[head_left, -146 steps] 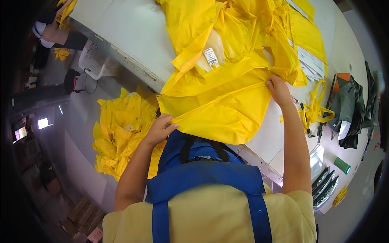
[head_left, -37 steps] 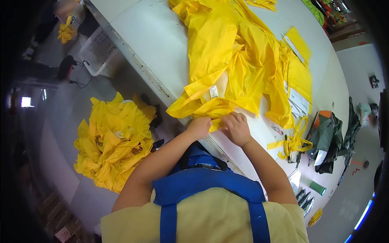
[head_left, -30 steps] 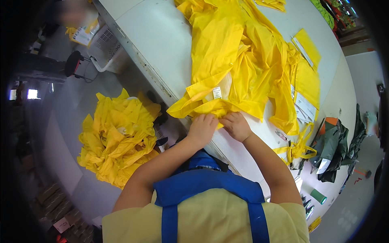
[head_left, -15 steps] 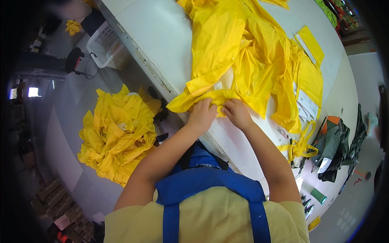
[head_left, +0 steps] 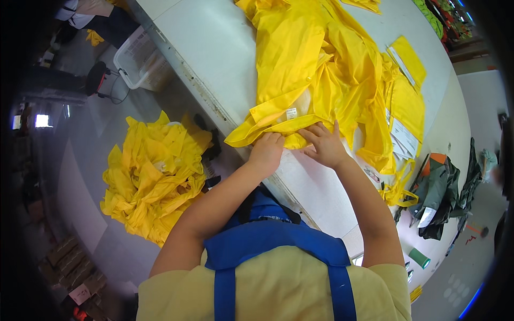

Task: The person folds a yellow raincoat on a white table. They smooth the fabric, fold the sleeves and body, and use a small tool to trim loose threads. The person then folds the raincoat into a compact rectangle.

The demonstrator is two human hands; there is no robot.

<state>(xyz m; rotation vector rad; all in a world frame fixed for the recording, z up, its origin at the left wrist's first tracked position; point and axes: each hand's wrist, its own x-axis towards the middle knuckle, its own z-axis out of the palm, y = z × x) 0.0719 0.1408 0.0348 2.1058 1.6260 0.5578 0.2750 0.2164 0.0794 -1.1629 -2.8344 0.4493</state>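
Yel. garment (head_left: 321,75) | L hand (head_left: 267,152) curled at edge, grip unclear | R hand (head_left: 325,147) fingers spread, touching

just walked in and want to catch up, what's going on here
A person is working on a yellow cloth on a white table. Both hands are at its gathered near edge: the left hand with fingers curled, the right hand with fingers spread. A small label shows just beyond that edge. A crumpled yellow pile sits beside the table, to the person's left, and a dark bundle lies off to the right.
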